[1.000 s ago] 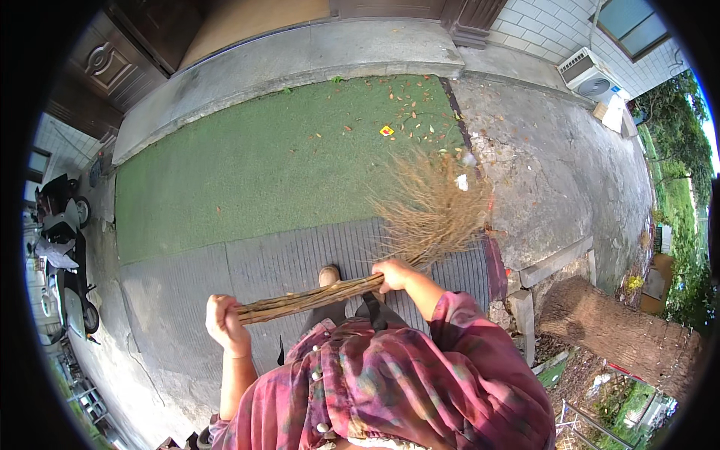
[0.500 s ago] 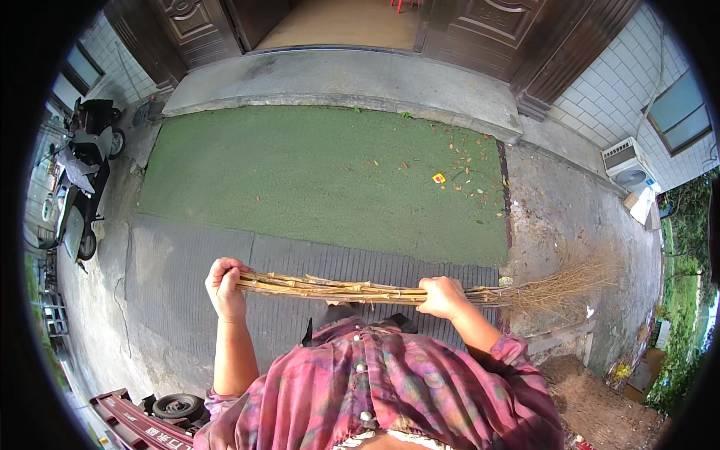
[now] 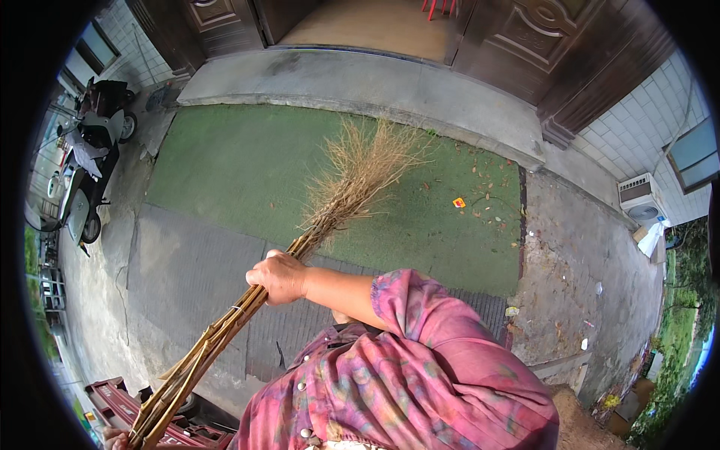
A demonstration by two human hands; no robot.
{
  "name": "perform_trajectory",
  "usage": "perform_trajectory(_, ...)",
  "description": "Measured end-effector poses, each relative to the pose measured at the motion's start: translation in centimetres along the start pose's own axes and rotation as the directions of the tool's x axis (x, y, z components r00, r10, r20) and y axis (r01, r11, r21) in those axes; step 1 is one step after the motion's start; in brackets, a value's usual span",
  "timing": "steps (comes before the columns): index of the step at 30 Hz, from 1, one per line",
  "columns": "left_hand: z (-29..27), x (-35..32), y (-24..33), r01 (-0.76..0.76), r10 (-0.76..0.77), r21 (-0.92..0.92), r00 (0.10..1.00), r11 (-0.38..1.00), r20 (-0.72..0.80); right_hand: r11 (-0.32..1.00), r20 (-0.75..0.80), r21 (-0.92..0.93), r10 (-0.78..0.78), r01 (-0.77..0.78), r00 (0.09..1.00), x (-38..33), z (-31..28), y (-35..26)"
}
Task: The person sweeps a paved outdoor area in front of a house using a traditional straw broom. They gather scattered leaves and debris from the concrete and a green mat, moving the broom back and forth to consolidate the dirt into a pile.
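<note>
the right grip point(image 3: 279, 277) is closed around the stalks of a long twig broom point(image 3: 324, 217), its fingers folded firmly over them, knuckles up. the left grip point(image 3: 116, 438), well behind and to the left of it, is partly lost at the lower edge; as far as it shows, it is wrapped around the butt end of the same stalks. the broom slants between the two grips and on past the right one: bare tan stalks behind that grip, with a pale tie point(image 3: 237, 307) just behind it, and bushy, spreading bristles point(image 3: 367, 161) ahead of it and to its right.

the bristles are over a green mat point(image 3: 225, 150) that lies ahead of the right grip; whether they touch it cannot be told. a grey ribbed mat point(image 3: 195, 244) lies below and to the left of that grip. to its right and ahead, scattered leaves point(image 3: 489, 198) and a small yellow-and-red scrap point(image 3: 459, 202) lie on the green mat, with bare concrete point(image 3: 562, 259) farther right.

well ahead of the right grip are a concrete step point(image 3: 360, 79) and a brown panelled door point(image 3: 517, 45). scooters point(image 3: 94, 142) stand far to its left, and an air-conditioner unit point(image 3: 641, 199) far to its right. a dark red metal frame point(image 3: 124, 405) is near the left grip, just ahead of it. the person's patterned pink shirt point(image 3: 420, 367) fills the space behind and to the right of the right grip.
</note>
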State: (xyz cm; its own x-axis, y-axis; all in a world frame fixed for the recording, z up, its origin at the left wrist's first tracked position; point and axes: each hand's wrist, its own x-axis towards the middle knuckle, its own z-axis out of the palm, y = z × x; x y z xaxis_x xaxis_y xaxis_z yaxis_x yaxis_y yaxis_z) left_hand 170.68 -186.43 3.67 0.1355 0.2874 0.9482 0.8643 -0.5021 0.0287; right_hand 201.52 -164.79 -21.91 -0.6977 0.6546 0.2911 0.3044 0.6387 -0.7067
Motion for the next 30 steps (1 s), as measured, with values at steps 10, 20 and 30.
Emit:
perform_trajectory(10,30.4,-4.0,14.2,0.428,-0.302,-0.151,0.807,0.891,0.507,0.838,0.185,0.048,0.527,-0.543,0.829,-21.7,-3.6,20.7)
perform_trajectory(20,53.1,-15.3,25.4,0.691,-0.041,-0.405,0.531,0.598,0.846,0.228,-0.057,-0.054,0.971,-0.972,0.231,-51.9,-12.3,16.2)
perform_trajectory(30,42.2,-14.9,9.7,0.972,-0.515,-0.173,0.232,0.162,0.825,0.387,0.093,-0.341,0.921,-0.857,0.379,-35.1,-12.8,6.3)
